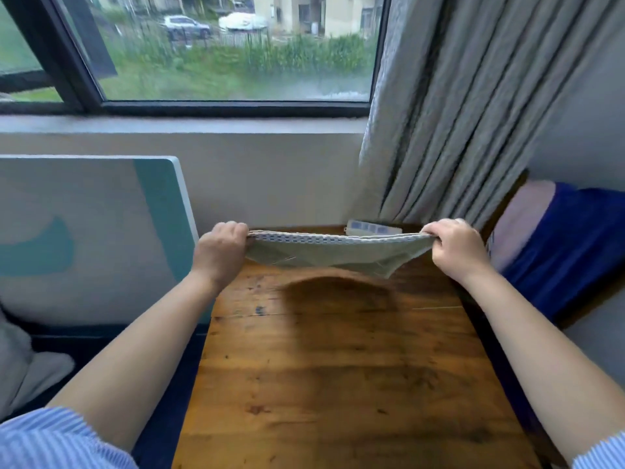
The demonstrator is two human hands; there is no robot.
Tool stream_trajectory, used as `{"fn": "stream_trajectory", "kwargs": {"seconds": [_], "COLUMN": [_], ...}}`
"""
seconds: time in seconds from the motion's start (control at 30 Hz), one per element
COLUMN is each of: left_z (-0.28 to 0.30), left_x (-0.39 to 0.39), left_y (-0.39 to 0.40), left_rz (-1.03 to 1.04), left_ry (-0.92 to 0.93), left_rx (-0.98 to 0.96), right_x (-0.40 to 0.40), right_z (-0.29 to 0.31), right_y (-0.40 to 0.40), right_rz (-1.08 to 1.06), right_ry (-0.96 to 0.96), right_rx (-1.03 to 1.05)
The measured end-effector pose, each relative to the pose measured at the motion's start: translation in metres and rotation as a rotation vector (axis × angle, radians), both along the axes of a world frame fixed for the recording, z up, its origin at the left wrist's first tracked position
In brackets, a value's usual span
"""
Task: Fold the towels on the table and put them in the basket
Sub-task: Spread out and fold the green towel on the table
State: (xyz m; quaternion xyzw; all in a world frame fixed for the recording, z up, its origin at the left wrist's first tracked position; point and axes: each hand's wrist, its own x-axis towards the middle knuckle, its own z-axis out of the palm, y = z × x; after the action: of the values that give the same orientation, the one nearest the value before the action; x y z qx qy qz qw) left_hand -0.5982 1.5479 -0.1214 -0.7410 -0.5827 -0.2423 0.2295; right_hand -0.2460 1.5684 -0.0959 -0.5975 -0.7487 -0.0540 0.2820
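Daylight from a dark-framed window (216, 45) falls across a worn wooden table (338, 367) that runs away from the person toward a pale wall. Grey curtains (473, 113) hang at the right of the window, their lower folds reaching down behind the table's far right corner.

Above the far half of the table, a pale green towel (338, 255) is held in the air, stretched sideways between both hands. Its upper edge, trimmed with a checked white band, is pulled nearly straight, while the body sags beneath in a shallow curve and casts a dark shadow on the wood below. The left hand (221, 248) grips the left end of that edge with curled fingers, and the right hand (455, 247) pinches the right end in the same way. Both forearms are bare, with blue-striped sleeves at the bottom corners of the view.

Behind the towel, on the far edge of the table, lies a small white object (373, 227), possibly a remote control, partly hidden. A teal and white panel (101, 214) leans against the wall at left, and blue fabric (568, 245) drapes at right.
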Motion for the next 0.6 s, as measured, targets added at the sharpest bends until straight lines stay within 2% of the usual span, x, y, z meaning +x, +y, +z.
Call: {"fn": "stream_trajectory", "kwargs": {"seconds": [0.13,0.2,0.27,0.37,0.5,0.6], "left_z": [0.01,0.013,0.01,0.01,0.008,0.009], "left_x": [0.008,0.011,0.009,0.008,0.011,0.007], "left_y": [-0.014,-0.015,-0.013,-0.007,0.006,0.025], "left_rz": [-0.05,-0.077,-0.017,0.178,0.225,0.263], "left_ry": [-0.211,-0.188,-0.171,-0.28,-0.331,-0.423], "left_rx": [0.135,0.055,-0.095,-0.266,-0.429,-0.478], "right_x": [0.006,0.008,0.009,0.005,-0.001,-0.009], "right_z": [0.01,0.012,0.01,0.007,-0.003,-0.009], "right_y": [-0.011,-0.009,-0.006,0.0,0.019,0.044], "right_rz": [-0.039,-0.077,-0.092,-0.064,-0.083,-0.079], "right_ry": [0.108,0.05,0.025,0.046,-0.05,-0.003], "right_rx": [0.126,0.003,-0.119,-0.169,-0.339,-0.353]}}
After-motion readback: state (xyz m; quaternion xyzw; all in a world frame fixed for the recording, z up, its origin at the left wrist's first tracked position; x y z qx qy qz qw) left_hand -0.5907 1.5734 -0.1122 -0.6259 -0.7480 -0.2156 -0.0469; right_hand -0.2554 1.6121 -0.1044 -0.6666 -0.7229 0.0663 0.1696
